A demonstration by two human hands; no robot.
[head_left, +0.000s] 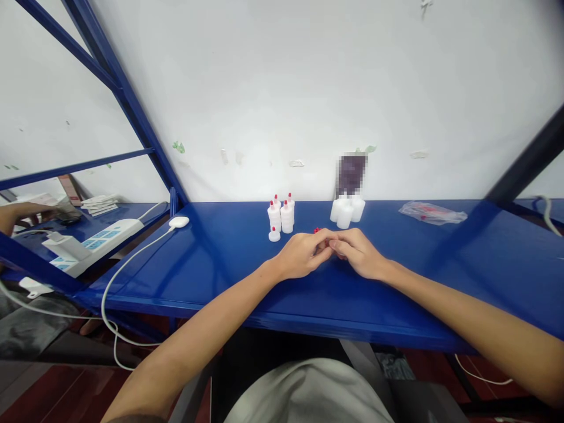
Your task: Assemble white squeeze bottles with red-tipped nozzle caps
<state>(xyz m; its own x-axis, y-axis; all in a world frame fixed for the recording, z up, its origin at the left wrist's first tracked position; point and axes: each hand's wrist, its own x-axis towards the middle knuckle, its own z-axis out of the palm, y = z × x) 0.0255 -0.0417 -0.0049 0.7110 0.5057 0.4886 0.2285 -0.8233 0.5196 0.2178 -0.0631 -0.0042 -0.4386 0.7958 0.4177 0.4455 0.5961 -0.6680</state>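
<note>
My left hand (304,254) and my right hand (360,252) meet over the blue table, fingertips bent together and touching. Whatever lies between the fingers is hidden. Just behind my left hand, small red pieces (317,230) peek out, partly covered. To the left stand several white squeeze bottles (287,218) with red-tipped nozzles. In front of them a loose white nozzle cap (274,234) with a red tip sits on the table. Beyond my right hand is a cluster of white bottles (344,215) with no red tips showing.
A clear plastic bag (432,212) with red bits lies at the right on the blue table (198,264). A white charger puck (178,222) with a cable rests at the left. Past the blue frame are a power strip (106,235) and another person's hand (33,210).
</note>
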